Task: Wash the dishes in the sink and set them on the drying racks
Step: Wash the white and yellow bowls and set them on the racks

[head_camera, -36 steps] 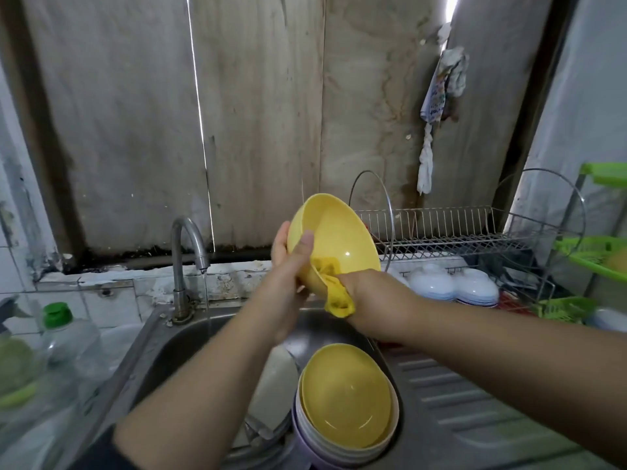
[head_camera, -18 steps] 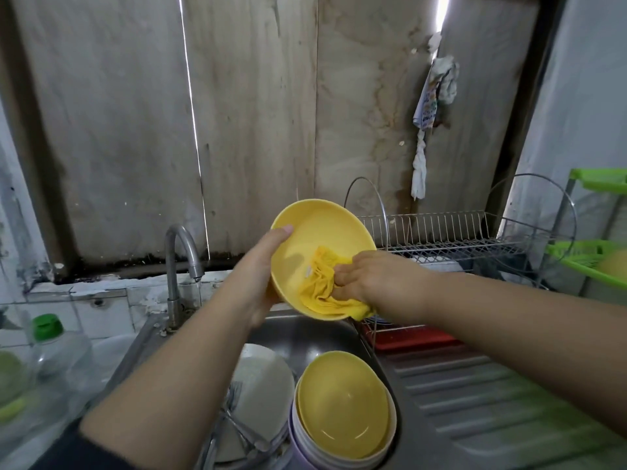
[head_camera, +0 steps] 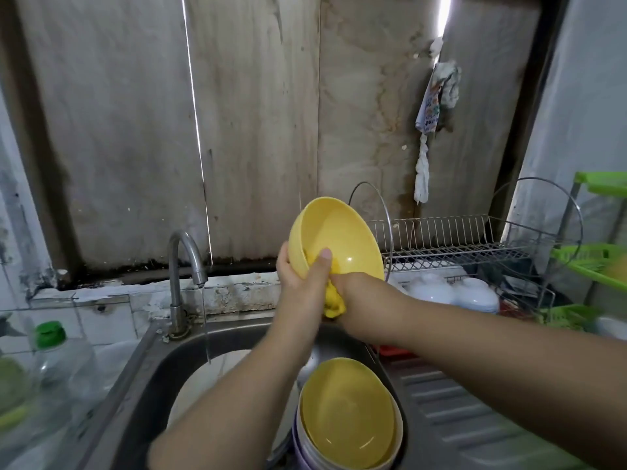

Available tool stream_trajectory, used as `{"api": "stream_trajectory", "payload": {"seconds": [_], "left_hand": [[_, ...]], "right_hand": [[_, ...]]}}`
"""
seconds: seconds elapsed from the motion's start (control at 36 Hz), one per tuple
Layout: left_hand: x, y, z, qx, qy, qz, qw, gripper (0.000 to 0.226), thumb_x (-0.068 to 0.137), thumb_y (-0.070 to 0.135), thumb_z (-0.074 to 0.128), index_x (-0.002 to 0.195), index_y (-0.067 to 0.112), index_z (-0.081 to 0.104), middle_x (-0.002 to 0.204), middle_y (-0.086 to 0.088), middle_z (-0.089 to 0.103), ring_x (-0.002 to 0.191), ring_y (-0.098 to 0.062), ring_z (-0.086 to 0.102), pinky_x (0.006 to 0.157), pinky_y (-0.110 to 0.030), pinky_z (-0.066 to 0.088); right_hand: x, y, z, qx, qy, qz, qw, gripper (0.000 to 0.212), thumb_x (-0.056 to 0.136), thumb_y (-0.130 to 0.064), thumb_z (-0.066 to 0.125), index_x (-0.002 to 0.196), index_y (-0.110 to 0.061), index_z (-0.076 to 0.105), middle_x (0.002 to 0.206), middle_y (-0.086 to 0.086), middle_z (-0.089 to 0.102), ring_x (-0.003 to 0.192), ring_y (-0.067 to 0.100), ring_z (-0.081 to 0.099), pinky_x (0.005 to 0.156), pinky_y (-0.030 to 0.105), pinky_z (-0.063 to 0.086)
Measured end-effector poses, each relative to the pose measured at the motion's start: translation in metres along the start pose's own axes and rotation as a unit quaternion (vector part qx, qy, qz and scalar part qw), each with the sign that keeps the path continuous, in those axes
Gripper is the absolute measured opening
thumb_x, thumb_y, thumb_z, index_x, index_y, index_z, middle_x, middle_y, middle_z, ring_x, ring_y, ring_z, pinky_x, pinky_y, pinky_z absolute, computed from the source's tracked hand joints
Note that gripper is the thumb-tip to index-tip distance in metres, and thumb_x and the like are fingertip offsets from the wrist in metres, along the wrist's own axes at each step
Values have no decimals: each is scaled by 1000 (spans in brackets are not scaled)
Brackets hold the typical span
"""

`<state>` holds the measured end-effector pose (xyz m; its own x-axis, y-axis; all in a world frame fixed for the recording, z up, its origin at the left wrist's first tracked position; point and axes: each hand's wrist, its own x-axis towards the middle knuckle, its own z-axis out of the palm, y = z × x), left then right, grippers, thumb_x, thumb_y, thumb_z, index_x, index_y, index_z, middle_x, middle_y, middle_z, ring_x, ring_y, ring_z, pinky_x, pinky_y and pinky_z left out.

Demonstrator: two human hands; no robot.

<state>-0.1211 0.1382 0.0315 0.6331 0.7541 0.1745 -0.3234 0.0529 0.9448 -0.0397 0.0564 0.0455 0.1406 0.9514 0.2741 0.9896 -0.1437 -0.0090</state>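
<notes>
The step in hand looks like scrubbing: a yellow bowl (head_camera: 339, 239) is held tilted in the air above the far edge of the sink (head_camera: 152, 378), its mouth turned toward the camera and to the right. The left hand (head_camera: 302, 283) grips the bowl by its near-left rim, thumb hooked inside and fingers curled behind. The right hand (head_camera: 359, 296) is closed around a bunched yellow cloth (head_camera: 334, 300), pressing it against the bowl's lower rim; how much of the cloth lies inside the bowl I cannot tell, since both hands cover that spot. A thin stream runs from the tap (head_camera: 186, 262) at the far left of the sink, well to the left of the bowl, so the bowl is not under the water. Down in the sink a second yellow bowl (head_camera: 347, 412) sits on top of a stack of bowls at the near right, with a white plate (head_camera: 217, 374) lying to its left under the stream. The wire drying rack (head_camera: 448, 239) stands on the right, beyond the ribbed draining board, with white bowls (head_camera: 451, 293) turned upside down on its lower level. Judging from this, most of the washing is yet to be done. The next move calls for finishing the wipe round the rim, then carrying the bowl left under the stream to rinse it, keeping a firm hold as wet plastic is likely slippery.
</notes>
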Motion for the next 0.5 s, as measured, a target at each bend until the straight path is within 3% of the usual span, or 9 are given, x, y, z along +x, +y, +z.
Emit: {"api": "stream_trajectory", "payload": {"seconds": [0.08, 0.14, 0.19, 0.25, 0.33, 0.42, 0.5], "left_hand": [[3, 6, -14, -46, -78, -21, 996, 90, 69, 50, 72, 145, 27, 28, 135, -5, 51, 118, -26, 54, 100, -43, 45], [10, 20, -29, -60, -93, -33, 993, 78, 72, 52, 68, 140, 24, 40, 128, -7, 59, 111, -27, 60, 88, -41, 51], [13, 27, -35, -47, -66, -38, 996, 56, 84, 50, 59, 132, 24, 47, 121, -8, 63, 105, -29, 62, 82, -41, 53], [7, 24, -26, -33, -23, -23, 999, 50, 88, 52, 51, 130, 26, 46, 120, -5, 62, 106, -27, 61, 89, -44, 50], [-10, 11, -7, 1, -24, 38, 999, 81, 68, 61, 53, 141, 37, 27, 132, 3, 49, 116, -22, 53, 102, -44, 43], [-6, 12, -15, -9, -69, 25, 997, 88, 68, 52, 63, 143, 36, 21, 137, 1, 44, 120, -23, 50, 102, -42, 44], [10, 22, -38, -27, -87, -39, 995, 89, 68, 61, 69, 144, 32, 30, 135, -6, 51, 114, -30, 58, 89, -48, 52]], "right_hand": [[-2, 13, -5, -5, -11, -15, 1000, 34, 87, -7, 57, 119, -17, 58, 107, 8, 65, 97, 29, 61, 82, 37, 50], [-3, 28, -11, -135, 18, -129, 982, 45, 70, 0, 72, 112, -14, 65, 102, 9, 67, 91, 32, 64, 75, 40, 53], [-4, 36, -12, -205, 21, -189, 960, 52, 55, -1, 82, 104, -13, 70, 96, 9, 70, 91, 31, 67, 73, 41, 55], [-4, 21, -8, -179, 8, -146, 973, 52, 68, -4, 74, 117, -16, 64, 109, 8, 66, 101, 31, 62, 81, 40, 52], [-2, -2, 7, 32, 23, 3, 999, 33, 88, -7, 55, 120, -15, 57, 111, 9, 64, 100, 29, 59, 83, 37, 49], [-2, 7, 4, 46, 18, -26, 998, 27, 89, -7, 54, 115, -13, 59, 107, 8, 66, 99, 27, 60, 82, 34, 48], [-1, 26, -2, -106, -4, -126, 986, 41, 72, 0, 70, 110, -13, 65, 98, 8, 66, 86, 32, 63, 72, 39, 52]]}}
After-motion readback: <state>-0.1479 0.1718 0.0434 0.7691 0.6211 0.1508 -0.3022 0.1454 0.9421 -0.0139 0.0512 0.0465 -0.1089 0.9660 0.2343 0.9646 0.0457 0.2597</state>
